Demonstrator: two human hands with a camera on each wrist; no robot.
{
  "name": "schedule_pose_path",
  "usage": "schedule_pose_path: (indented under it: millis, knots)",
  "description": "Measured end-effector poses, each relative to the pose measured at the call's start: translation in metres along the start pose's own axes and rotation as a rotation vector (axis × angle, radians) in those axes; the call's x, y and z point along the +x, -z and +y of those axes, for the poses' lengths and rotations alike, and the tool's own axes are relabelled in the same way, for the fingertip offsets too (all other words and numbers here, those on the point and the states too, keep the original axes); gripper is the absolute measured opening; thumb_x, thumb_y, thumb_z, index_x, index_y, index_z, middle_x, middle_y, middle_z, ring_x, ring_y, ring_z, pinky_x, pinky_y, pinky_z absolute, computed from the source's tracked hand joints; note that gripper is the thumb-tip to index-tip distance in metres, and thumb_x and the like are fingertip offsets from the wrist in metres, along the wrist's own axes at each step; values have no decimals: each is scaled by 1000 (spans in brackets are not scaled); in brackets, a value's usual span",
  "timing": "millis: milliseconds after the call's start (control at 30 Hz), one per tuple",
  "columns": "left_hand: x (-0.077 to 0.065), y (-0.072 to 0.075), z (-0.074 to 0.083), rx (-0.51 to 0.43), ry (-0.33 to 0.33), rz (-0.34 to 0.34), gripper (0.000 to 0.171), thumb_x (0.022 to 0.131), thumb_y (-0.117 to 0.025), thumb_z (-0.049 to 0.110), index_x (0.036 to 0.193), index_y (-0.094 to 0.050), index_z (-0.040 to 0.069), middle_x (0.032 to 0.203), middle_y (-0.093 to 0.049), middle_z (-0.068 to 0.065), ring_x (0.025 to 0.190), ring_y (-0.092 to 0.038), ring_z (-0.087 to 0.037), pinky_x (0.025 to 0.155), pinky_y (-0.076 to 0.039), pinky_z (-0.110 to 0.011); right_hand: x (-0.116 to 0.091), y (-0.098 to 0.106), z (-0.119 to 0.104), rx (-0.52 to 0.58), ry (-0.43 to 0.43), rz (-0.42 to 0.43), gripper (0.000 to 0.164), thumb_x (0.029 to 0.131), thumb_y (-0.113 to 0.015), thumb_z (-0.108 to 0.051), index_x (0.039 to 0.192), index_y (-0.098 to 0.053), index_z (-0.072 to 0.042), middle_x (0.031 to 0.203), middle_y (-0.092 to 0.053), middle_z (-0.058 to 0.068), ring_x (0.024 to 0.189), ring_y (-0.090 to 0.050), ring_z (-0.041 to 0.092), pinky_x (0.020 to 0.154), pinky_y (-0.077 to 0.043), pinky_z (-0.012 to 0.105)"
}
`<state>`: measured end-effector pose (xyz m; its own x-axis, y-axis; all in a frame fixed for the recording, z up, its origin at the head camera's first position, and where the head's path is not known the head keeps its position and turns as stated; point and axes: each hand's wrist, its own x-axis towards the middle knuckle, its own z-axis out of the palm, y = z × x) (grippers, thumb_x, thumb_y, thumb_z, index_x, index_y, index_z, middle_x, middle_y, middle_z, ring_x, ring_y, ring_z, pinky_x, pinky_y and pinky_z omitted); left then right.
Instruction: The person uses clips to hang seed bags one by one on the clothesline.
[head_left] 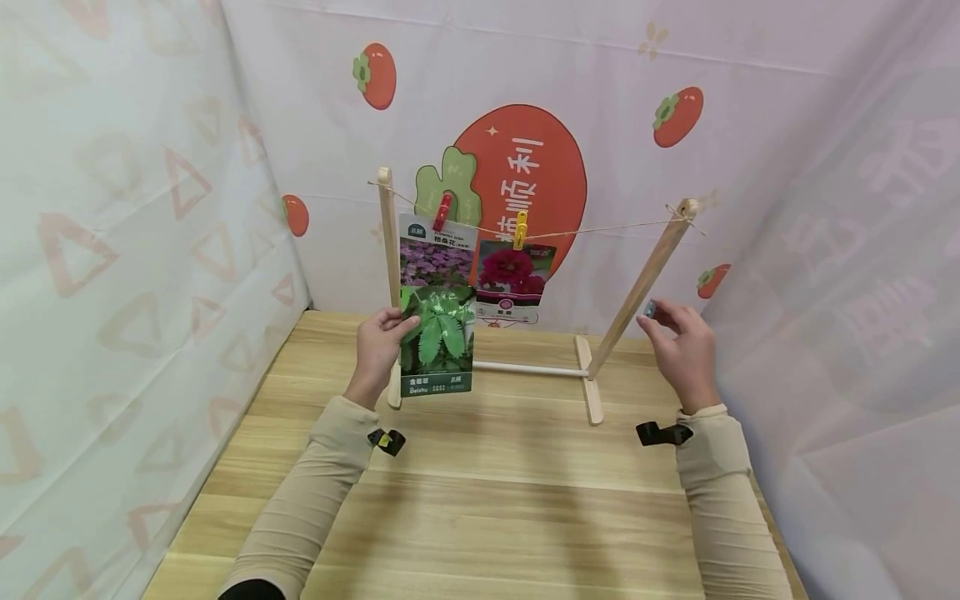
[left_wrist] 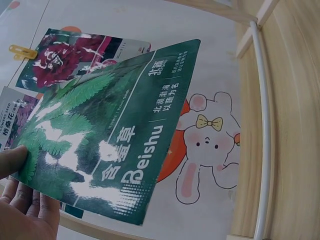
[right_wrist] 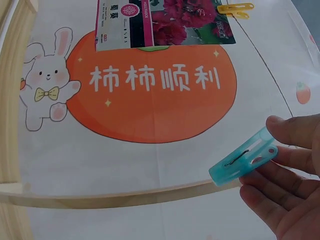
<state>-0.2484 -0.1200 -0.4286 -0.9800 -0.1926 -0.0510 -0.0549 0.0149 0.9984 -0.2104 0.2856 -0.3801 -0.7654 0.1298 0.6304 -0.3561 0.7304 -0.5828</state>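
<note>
My left hand (head_left: 380,350) pinches a green seed packet (head_left: 437,342) by its left edge, thumb on the front and fingers behind. In the head view this packet overlaps the lower part of a purple-flowered seed packet (head_left: 423,258), which hangs from a string under a red clothespin (head_left: 443,212). Beside it a dark red-flowered packet (head_left: 516,275) hangs from a yellow clothespin (head_left: 521,230). At the right post, my right hand (head_left: 686,350) holds a translucent blue clothespin (right_wrist: 245,157) between thumb and fingers, its closed tip pointing away from the palm in the right wrist view.
A wooden stand with a left post (head_left: 387,233), a slanted right post (head_left: 637,292) and a white bottom rod (head_left: 528,368) stands on the wooden table (head_left: 480,508). The string (head_left: 600,228) runs between the post tops. A printed cloth (head_left: 480,50) hangs behind and at both sides.
</note>
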Motion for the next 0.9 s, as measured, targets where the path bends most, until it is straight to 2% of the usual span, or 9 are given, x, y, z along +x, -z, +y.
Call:
schedule_pose_path:
  millis: [133,367,667,767,900]
  knots:
    - [2,-3,3,-1,-11,-5,39,91,-70,16,122,-59,-4,118,-65,-19,95,-62,-7,88,-51,-23,7,-1,-6,-1,25,-22,29,89,-70,-7,114,-67,7,99,-66,24,87,-49,-12,79,-39,0]
    - [-1,-13,11,-7,-49,-17,34,90,-71,15,117,-61,-3,106,-67,-11,89,-62,-5,78,-49,-18,17,-2,-11,42,39,-28,29,89,-69,-4,116,-66,9,102,-65,25,88,-50,-17,81,-40,-1]
    - [-1,-25,18,1,-47,-63,38,91,-69,16,122,-59,-4,120,-64,-22,106,-61,-22,85,-50,-26,31,1,-18,44,118,-7,25,89,-68,-2,111,-67,9,99,-66,26,89,-49,-17,82,-39,-1]
    - [0,-30,20,5,-56,-78,35,91,-69,16,120,-60,-3,118,-65,-22,105,-62,-22,85,-50,-27,35,2,-20,34,147,-10,26,87,-70,-2,111,-67,8,99,-67,26,90,-62,3,83,-37,1]
    - [2,-38,24,25,-73,-100,33,92,-69,16,118,-61,-2,117,-66,-21,103,-63,-21,82,-49,-26,40,2,-22,30,193,-20,29,84,-73,-1,111,-69,6,100,-69,25,94,-64,28,86,-36,3]
